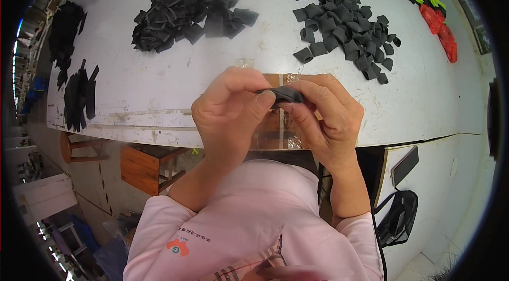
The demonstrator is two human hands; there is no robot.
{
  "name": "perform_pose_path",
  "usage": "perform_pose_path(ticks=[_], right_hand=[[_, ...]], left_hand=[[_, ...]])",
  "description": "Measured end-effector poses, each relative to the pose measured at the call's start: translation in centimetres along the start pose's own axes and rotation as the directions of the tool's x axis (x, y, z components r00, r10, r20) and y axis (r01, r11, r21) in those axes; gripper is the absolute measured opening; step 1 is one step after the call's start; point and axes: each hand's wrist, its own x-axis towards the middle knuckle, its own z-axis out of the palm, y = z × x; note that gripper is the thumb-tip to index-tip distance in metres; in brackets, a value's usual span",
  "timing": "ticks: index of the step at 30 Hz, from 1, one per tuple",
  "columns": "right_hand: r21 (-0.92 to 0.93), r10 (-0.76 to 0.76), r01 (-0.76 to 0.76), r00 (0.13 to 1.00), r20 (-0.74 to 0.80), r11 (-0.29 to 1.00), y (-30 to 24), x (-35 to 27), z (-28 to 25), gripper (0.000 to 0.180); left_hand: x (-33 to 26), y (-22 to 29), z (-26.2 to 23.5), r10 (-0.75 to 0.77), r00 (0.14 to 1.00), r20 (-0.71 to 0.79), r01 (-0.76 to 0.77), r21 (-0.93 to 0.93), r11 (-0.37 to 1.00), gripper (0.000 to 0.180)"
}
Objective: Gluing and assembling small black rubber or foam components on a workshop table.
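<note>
Between my two hands, above the near edge of the white table, is a small dark grey fabric piece (287, 94). My left hand (233, 106) pinches its left end between thumb and fingers. On the other end, my right hand (328, 114) grips with its thumb below and fingers above. The piece looks folded or curled, and my fingertips hide part of it. Below my hands a brown taped cardboard piece (273, 135) lies at the table edge. Beyond to the right is a spread of small dark squarish fabric pieces (344, 26); to the left, a larger heap of dark fabric pieces (185, 7).
Dark fabric strips (79, 98) and a black fabric pile (66, 31) lie along the left end of the white table (143, 90). Red and black bundles (437, 23) sit at the far right. Wooden stools (140, 168) stand below the edge; a black bag (400, 217) is at right.
</note>
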Motion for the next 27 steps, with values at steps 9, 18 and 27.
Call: perform_pose_path(ticks=[9,18,27], right_hand=[[-0.061,-0.078,0.079,0.997,0.025,0.995,0.1,0.3,0.7,0.018],[0.073,-0.023,0.020,0.999,0.045,0.997,1.3,-0.2,0.7,0.015],[0.020,0.014,-0.015,0.999,0.044,1.000,0.0,0.4,-0.1,0.011]], left_hand=[[-0.9,-1.1,-1.5,-0.128,0.987,-0.100,0.108,-0.180,0.978,0.008],[-0.2,0.0,-0.2,-0.007,1.000,0.002,0.007,0.036,0.999,0.015],[0.6,0.2,-0.7,0.119,0.978,0.169,-0.178,0.395,0.901,0.008]])
